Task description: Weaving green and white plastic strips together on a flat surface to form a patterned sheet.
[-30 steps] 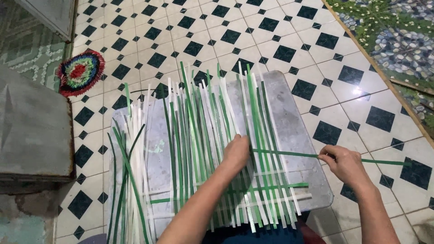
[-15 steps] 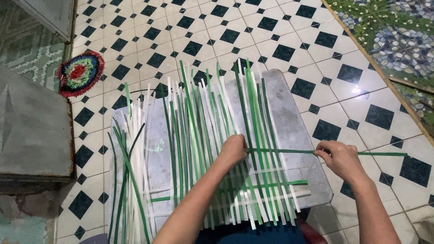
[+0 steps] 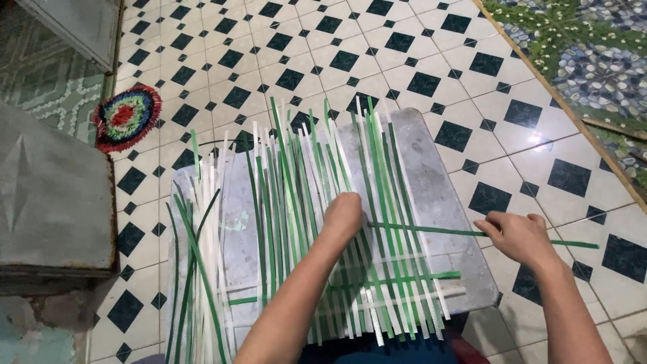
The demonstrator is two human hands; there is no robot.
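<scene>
tiled floor (image 3: 512,87) | left hand (image 3: 342,214) pressing strips (image 3: 296,202) | right hand (image 3: 519,236) pinching green strip (image 3: 431,231) past board edge (image 3: 465,222)

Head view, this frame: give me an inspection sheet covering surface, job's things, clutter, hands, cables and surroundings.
Surface: grey metal sheet lying on the black-and-white diamond tile floor.
Job's things: long green and white flat strips fanned lengthwise over the sheet; a few woven crosswise near the bottom; one loose green cross strip running right, past the sheet's edge.
Clutter: spare bundle of strips at the sheet's left edge.
Hands: left hand pressing down on the upright strips; right hand with its grip pinched on the cross strip.
Cables: nothing seen.
Surroundings: round multicoloured mat, grey slab at left, pebble-and-flower patterned strip at upper right.
</scene>
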